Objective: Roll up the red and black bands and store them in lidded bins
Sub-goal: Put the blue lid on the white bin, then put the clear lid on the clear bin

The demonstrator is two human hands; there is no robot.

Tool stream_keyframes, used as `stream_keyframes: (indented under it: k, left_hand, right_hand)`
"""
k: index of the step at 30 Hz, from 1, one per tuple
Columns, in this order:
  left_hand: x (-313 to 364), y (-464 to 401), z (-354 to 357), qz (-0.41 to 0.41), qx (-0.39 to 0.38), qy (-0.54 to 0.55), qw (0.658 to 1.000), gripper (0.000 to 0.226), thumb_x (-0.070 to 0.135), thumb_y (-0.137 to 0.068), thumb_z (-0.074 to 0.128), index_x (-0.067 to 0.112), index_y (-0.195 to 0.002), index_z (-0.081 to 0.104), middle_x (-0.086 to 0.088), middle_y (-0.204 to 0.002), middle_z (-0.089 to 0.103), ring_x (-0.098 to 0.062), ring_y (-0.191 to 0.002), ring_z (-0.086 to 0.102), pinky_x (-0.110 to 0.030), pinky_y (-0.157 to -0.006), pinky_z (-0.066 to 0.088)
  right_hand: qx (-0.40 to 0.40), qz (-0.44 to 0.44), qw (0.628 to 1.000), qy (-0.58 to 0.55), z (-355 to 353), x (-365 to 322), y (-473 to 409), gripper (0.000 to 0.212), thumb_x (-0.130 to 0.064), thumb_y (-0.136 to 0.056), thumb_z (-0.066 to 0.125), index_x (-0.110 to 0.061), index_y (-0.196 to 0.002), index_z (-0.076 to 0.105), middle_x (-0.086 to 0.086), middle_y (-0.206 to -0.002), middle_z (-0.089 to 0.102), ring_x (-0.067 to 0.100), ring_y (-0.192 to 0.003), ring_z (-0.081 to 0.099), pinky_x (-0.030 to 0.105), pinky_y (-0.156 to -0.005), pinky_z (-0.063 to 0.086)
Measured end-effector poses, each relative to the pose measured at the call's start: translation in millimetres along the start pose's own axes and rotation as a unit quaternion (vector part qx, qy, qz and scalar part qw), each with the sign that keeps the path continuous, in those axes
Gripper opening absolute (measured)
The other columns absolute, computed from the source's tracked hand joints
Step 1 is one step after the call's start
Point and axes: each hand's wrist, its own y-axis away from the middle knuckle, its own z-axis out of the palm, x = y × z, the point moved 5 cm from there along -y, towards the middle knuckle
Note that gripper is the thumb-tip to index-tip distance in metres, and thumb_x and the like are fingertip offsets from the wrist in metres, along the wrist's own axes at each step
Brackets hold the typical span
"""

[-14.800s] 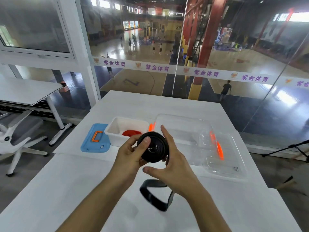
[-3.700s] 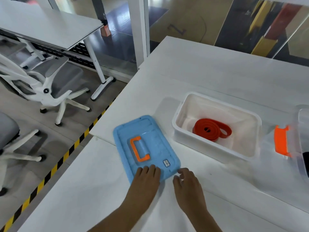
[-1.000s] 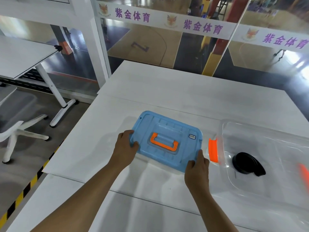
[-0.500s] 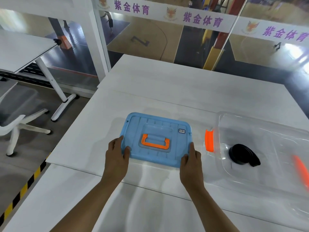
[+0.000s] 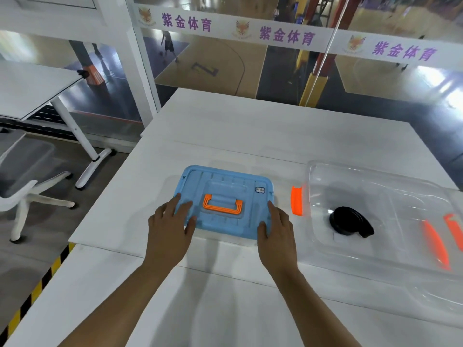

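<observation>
A: What are the hands doing by the blue lid (image 5: 226,201)?

B: Both are lying on it. The left hand (image 5: 168,227) is resting on the lid's near left corner with straight, spread fingers (image 5: 184,209), gripping nothing. The right hand (image 5: 276,231) is pressing the near right corner, its fingers also straight and flat.

A: And the lid itself?

B: It is sitting level over a bin on the white counter (image 5: 250,126), with its orange handle (image 5: 222,207) lying flat in the middle. The bin under it is hiding, so I cannot tell what is inside.

A: What is lying to the right of the lid?

B: A clear bin (image 5: 375,186) is standing just beside it, uncovered, with an orange latch (image 5: 297,201) facing the lid. The rolled black band (image 5: 350,221) is lying on the bin's floor.

A: And beyond the lid?

B: Bare counter is stretching to a glass wall.
</observation>
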Motion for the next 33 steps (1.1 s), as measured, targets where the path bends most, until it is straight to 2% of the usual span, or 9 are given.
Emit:
stream_keyframes:
  k: [5, 9, 14, 22, 29, 33]
  left_hand:
    - [55, 22, -18, 0.079, 0.008, -0.007, 0.997, 0.036, 0.038, -0.095, 0.052, 0.024, -0.126, 0.063, -0.004, -0.146, 0.056, -0.034, -0.122, 0.058, -0.048, -0.096, 0.048]
    - [105, 42, -25, 0.115, 0.014, -0.001, 0.993, 0.033, 0.03, -0.093, 0.066, 0.023, -0.124, 0.065, -0.001, -0.138, 0.061, -0.03, -0.118, 0.06, -0.044, -0.094, 0.049]
    - [171, 70, -17, 0.147, 0.002, 0.018, 0.989, 0.029, 0.031, -0.092, 0.062, 0.023, -0.119, 0.066, 0.0, -0.131, 0.064, -0.027, -0.118, 0.06, -0.042, -0.097, 0.048]
    - [281, 125, 33, 0.171, -0.075, 0.057, 0.981, 0.03, 0.029, -0.094, 0.062, 0.025, -0.124, 0.065, 0.0, -0.135, 0.062, -0.026, -0.124, 0.057, -0.041, -0.103, 0.045]
    - [376, 175, 98, 0.218, -0.13, 0.061, 0.965, 0.03, 0.029, -0.092, 0.063, 0.026, -0.121, 0.066, 0.003, -0.13, 0.063, -0.023, -0.12, 0.059, -0.036, -0.101, 0.045]
    - [427, 196, 141, 0.248, -0.166, 0.052, 0.953, 0.031, 0.029, -0.09, 0.066, 0.027, -0.121, 0.067, 0.005, -0.131, 0.064, -0.021, -0.122, 0.059, -0.035, -0.101, 0.046]
  right_hand:
    - [0.015, -0.06, 0.998, -0.02, -25, -9, 20, 0.053, -0.023, -0.102, 0.057, -0.021, -0.154, 0.043, 0.001, -0.152, 0.048, 0.021, -0.132, 0.049, 0.042, -0.109, 0.049]
    - [0.044, -0.087, 0.995, -0.026, -60, -1, 39, 0.054, -0.019, -0.1, 0.059, -0.023, -0.153, 0.046, -0.001, -0.153, 0.048, 0.02, -0.138, 0.045, 0.04, -0.115, 0.042]
    - [0.066, -0.085, 0.994, -0.036, -111, 30, 61, 0.055, -0.017, -0.099, 0.06, -0.024, -0.152, 0.048, -0.002, -0.15, 0.05, 0.018, -0.137, 0.045, 0.037, -0.115, 0.042]
    - [0.088, -0.032, 0.995, -0.022, -190, 129, 96, 0.052, -0.016, -0.099, 0.06, -0.024, -0.15, 0.05, -0.005, -0.145, 0.053, 0.014, -0.131, 0.047, 0.033, -0.11, 0.043]
    - [0.083, 0.035, 0.996, -0.005, -243, 242, 118, 0.052, -0.015, -0.098, 0.06, -0.024, -0.148, 0.051, -0.005, -0.143, 0.055, 0.014, -0.129, 0.047, 0.027, -0.109, 0.036]
    - [0.083, 0.073, 0.994, 0.001, -265, 305, 124, 0.052, -0.015, -0.098, 0.062, -0.024, -0.148, 0.052, -0.005, -0.144, 0.055, 0.015, -0.131, 0.048, 0.03, -0.11, 0.04]
